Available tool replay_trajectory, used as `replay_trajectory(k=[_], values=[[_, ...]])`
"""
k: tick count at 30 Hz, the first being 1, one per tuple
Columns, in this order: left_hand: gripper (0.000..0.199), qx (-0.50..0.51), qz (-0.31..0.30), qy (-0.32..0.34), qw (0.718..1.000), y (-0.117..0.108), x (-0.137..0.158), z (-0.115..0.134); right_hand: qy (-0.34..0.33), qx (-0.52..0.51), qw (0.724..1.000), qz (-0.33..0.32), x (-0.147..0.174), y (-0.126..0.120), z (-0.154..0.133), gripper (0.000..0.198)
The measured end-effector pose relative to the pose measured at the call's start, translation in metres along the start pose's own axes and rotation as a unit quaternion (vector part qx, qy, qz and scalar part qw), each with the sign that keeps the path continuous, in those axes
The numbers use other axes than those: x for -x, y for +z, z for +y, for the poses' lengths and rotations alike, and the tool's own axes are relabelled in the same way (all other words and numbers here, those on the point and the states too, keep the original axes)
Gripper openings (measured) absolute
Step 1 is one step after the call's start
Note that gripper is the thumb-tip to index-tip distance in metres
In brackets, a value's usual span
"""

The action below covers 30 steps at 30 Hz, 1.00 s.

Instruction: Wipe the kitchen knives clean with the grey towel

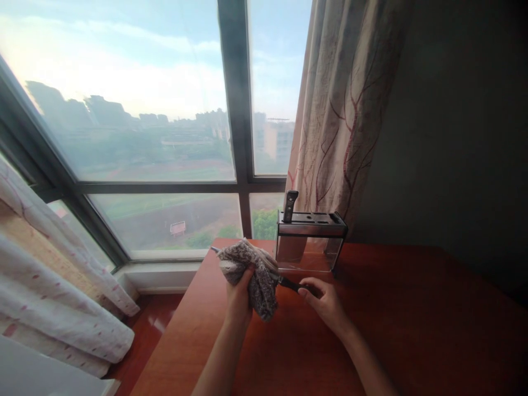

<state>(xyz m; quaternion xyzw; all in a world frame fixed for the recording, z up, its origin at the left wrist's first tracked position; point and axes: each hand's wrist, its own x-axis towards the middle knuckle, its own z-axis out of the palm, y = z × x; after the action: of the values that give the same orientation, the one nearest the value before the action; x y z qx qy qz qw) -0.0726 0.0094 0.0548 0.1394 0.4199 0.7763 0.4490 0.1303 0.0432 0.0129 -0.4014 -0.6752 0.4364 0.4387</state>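
My left hand [240,294] is closed around a grey, fluffy cloth [264,291], which is wrapped about the blade of a knife. The knife's black handle [291,284] points right, and my right hand [324,302] grips its end. Only a thin tip [215,249] of the blade sticks out left of the cloth; the rest is covered. Both hands are above the table. Just behind them stands a clear-sided knife block [311,225] with a slotted dark top. Another knife [291,205] is upright in its left slot, black handle up.
A reddish-brown wooden table [396,319] extends under my hands and to the right. Large windows [160,137] stand behind its left side. A patterned curtain [338,110] hangs behind the knife block, and another curtain [53,286] at the left. The right wall [454,137] is dark.
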Motion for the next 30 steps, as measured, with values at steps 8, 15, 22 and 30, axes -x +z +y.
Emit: replay_trajectory(k=[8,15,22,30], values=[[0.029,0.015,0.078,0.039,0.996,-0.01,-0.016,0.01,-0.113,0.105,0.988,0.024,-0.003,-0.017,-0.01,0.02],[0.026,0.048,0.133,0.07,0.987,-0.022,-0.032,0.019,-0.116,0.118,0.984,0.06,-0.005,-0.03,-0.006,0.026],[0.025,0.133,0.031,0.031,0.99,-0.022,-0.032,0.023,0.032,0.046,0.998,-0.002,-0.002,-0.02,-0.003,0.046],[0.032,0.152,-0.015,-0.011,0.988,-0.018,-0.024,0.021,0.149,-0.07,0.986,0.037,-0.001,-0.005,0.008,0.061]])
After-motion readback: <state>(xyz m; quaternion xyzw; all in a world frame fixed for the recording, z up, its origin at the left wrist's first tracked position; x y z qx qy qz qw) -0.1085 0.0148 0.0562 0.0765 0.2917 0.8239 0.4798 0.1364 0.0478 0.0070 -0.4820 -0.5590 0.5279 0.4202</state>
